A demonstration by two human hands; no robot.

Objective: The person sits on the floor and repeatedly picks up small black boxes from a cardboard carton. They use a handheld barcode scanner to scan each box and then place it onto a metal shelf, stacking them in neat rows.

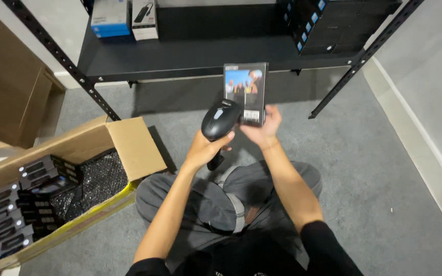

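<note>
The left hand (204, 148) is gripping a black handheld scanner (220, 120), its fingers closed around the handle, while the right hand (263, 125) is clasping an upright flat box (245, 92) just beside it.

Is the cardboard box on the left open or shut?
Open: the cardboard box has its flap folded outward, exposing rows of small dark packages inside.

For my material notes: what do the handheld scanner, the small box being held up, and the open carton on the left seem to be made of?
Scanner: likely hard black plastic, with a soft sheen.
Small box: probably printed card, glossy; flat faces, sharp edges.
Carton: brown corrugated cardboard, matte; folded flaps, yellow tape along the edge.
</note>
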